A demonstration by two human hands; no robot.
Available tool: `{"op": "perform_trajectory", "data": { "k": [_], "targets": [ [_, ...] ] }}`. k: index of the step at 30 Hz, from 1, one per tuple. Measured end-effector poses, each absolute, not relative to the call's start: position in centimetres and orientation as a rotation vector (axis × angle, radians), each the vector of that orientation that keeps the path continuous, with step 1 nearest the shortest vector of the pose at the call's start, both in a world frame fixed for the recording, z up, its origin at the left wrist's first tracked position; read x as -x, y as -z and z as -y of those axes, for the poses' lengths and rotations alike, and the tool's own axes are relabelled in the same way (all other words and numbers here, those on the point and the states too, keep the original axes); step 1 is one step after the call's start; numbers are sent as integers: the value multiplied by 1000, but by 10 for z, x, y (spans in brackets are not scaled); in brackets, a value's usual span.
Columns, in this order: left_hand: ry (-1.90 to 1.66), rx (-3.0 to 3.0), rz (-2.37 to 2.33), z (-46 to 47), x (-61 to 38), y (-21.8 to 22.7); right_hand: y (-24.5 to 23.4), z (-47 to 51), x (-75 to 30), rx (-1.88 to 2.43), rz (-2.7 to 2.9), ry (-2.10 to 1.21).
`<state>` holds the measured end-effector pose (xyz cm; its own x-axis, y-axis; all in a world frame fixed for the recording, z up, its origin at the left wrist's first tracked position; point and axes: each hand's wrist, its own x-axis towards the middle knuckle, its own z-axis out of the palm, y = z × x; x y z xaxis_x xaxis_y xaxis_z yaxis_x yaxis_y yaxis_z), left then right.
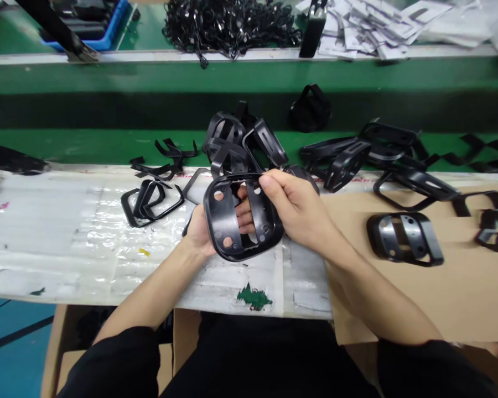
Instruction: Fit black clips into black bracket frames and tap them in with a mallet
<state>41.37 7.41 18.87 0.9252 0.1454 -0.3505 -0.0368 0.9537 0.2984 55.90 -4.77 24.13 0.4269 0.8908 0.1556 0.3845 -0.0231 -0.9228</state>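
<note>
A black plastic frame (225,218), rounded and square with slots and small round holes, is held up between both hands above the bench. My left hand (200,229) grips it from the left and underneath; its fingers show through the centre slot. My right hand (294,207) pinches the upper right rim between thumb and fingers. Just behind it, a pile of similar black plastic parts (228,135) partly hides behind the frame. Thin black brackets (147,204) lie to the left of my left hand.
At right, a cardboard sheet (419,298) bears another black frame (406,237); more black parts (357,149) lie behind. A green conveyor belt (108,143) crosses beyond the bench. The upper shelf holds black clips (232,25), white papers (369,25) and a blue tray (103,41).
</note>
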Motion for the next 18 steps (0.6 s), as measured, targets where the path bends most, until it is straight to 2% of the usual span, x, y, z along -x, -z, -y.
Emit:
{"op": "perform_trajectory", "data": {
  "k": [8,18],
  "targets": [
    [-149,-317,-491,-71,-416,-208,-238,48,-561,1671,1149,-578],
    [-169,-277,-564,-74,-415,-199,-239,48,-561,1772,1241,-552]
  ]
}}
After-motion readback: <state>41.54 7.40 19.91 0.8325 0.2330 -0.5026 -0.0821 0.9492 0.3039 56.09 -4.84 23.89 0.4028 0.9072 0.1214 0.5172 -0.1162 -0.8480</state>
